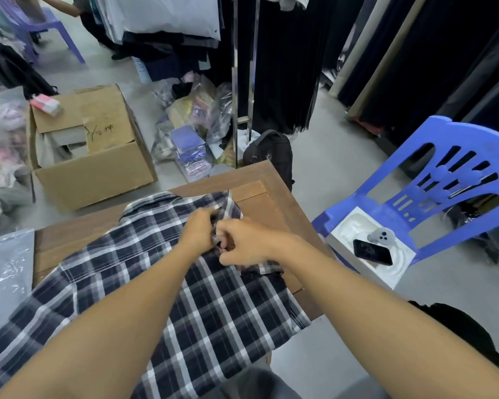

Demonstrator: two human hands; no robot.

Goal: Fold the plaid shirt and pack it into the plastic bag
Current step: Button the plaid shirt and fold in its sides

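A dark blue and white plaid shirt (144, 283) lies spread over a small wooden table (260, 185), its lower part hanging off the near edge. My left hand (199, 228) and my right hand (242, 243) meet at the shirt's far right side, both pinching the fabric near its front edge. A strip of cloth stands up between the fingers. A clear plastic bag (6, 269) lies flat at the table's left end, apart from both hands.
An open cardboard box (92, 168) stands on the floor behind the table. A blue plastic chair (432, 197) on the right holds a white box with a phone (372, 251). Bagged clothes, a black backpack (271, 151) and hanging garments fill the back.
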